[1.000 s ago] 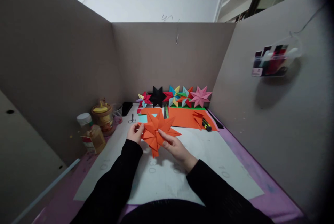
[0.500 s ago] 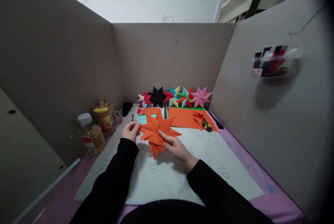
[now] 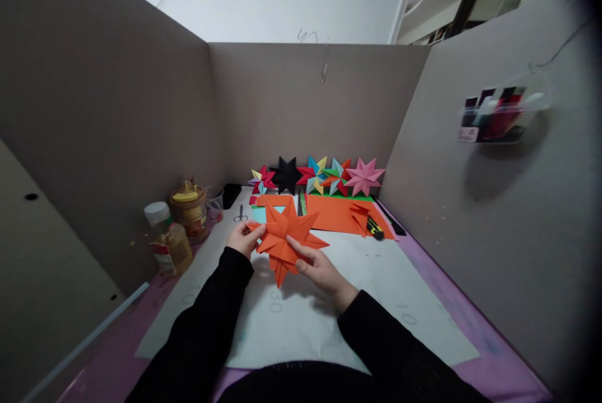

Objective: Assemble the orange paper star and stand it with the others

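Note:
An orange folded paper star (image 3: 288, 230) is held up over the white sheet (image 3: 348, 303), with several points spread outward. My left hand (image 3: 245, 238) pinches its left point between thumb and fingers. My right hand (image 3: 322, 270) grips the lower right part, the index finger lying on the front near the centre and the thumb lower down. The other right fingers are partly hidden behind the paper. Beyond the star lie a large orange paper sheet (image 3: 329, 214), folded orange pieces (image 3: 360, 218) and a yellow-black utility knife (image 3: 375, 227).
Finished stars lean on the back panel, among them a black star (image 3: 286, 175) and a pink star (image 3: 365, 176). To the left stand a glue bottle (image 3: 170, 246), a brown pot (image 3: 189, 212) and a clear cup (image 3: 214, 201). Small scissors (image 3: 241, 214) lie near my left hand.
My left hand has slid inward along the left point, its thumb now further over the paper. My right hand keeps its hold. The whole view has shifted slightly.

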